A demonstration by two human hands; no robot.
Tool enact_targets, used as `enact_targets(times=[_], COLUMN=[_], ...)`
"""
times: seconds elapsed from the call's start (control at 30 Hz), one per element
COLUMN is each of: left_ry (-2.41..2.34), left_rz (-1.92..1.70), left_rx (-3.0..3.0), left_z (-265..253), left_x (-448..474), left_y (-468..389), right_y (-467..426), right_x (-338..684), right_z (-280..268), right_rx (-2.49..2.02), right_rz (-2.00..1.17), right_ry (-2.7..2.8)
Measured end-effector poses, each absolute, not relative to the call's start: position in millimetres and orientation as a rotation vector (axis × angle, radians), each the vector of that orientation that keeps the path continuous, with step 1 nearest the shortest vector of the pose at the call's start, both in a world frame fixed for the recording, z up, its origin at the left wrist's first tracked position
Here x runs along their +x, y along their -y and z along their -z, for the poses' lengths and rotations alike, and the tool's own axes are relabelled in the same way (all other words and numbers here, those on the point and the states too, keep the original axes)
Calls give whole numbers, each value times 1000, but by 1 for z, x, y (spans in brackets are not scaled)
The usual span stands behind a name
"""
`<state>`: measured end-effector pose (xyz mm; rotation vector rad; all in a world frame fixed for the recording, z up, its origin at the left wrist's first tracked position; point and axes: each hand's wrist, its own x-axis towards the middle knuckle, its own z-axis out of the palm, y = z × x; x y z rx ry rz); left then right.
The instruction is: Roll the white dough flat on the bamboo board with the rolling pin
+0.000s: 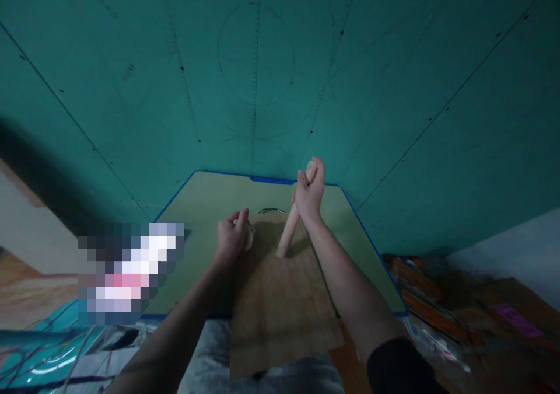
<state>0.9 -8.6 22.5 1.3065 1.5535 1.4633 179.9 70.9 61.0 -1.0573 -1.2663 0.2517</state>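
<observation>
My right hand (310, 194) is wrapped round the upper part of a pale wooden rolling pin (289, 230). The pin slants, with its lower end at the surface of a wooden cutting board (284, 306). To the left, my left hand (230, 239) is closed on a pale, thin piece of dough (249, 236) at the board's left edge. Most of the dough is hidden behind the fingers. A metal handle shows at the far end of the board.
Under the board is a pale green table (175, 277) with a blue rim, standing against a green wall (271, 61). A blurred-out item lies at the table's left. Cardboard boxes (511, 306) and plastic-wrapped goods are at the right. The board overhangs the table's near edge above my lap.
</observation>
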Motion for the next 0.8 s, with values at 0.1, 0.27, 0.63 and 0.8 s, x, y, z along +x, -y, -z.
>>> enact_targets(times=[0.1, 0.27, 0.63, 0.8], left_ry=[-1573, -1589, -1553, -1540], left_rz=[-1495, -1538, -1543, -1540], left_rx=[1329, 1351, 1339, 1317], left_z=[-17, -14, -6, -5], left_x=[6, 8, 5, 4], left_y=[14, 17, 17, 16], right_y=[-84, -82, -91, -97], right_x=[167, 141, 137, 122], right_z=[-74, -59, -57, -46], right_rx=[-1049, -1048, -1003, -1019], right_rz=[-219, -346, -395, -465], right_ry=[1306, 1365, 1382, 1394])
